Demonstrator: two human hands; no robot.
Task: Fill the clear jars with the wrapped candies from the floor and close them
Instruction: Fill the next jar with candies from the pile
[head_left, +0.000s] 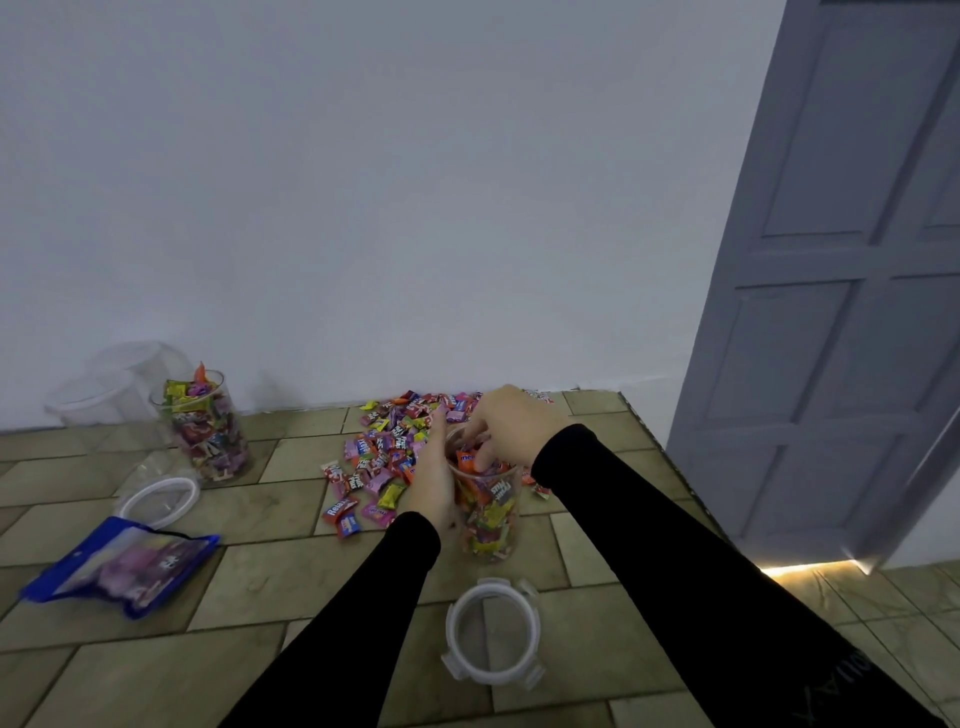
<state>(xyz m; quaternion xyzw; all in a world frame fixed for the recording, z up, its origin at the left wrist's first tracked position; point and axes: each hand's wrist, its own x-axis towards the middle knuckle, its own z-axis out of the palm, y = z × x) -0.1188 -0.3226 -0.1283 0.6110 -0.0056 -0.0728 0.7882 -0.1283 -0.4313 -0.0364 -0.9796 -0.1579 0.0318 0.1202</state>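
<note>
A clear jar (488, 514) nearly full of wrapped candies stands open on the tiled floor. My left hand (434, 478) lies flat against its left side, fingers straight. My right hand (506, 426) is over the jar's mouth with its fingers curled down onto the candies at the top. A pile of wrapped candies (387, 452) lies on the floor behind and left of the jar. A clear clip lid (492, 636) lies in front of the jar. Another filled jar (210, 426) stands open at the left.
Empty clear jars (111, 387) stand by the wall at the far left. A second lid (161, 499) and a blue-edged candy bag (122, 564) lie on the floor at the left. A grey door (836, 291) stands at the right.
</note>
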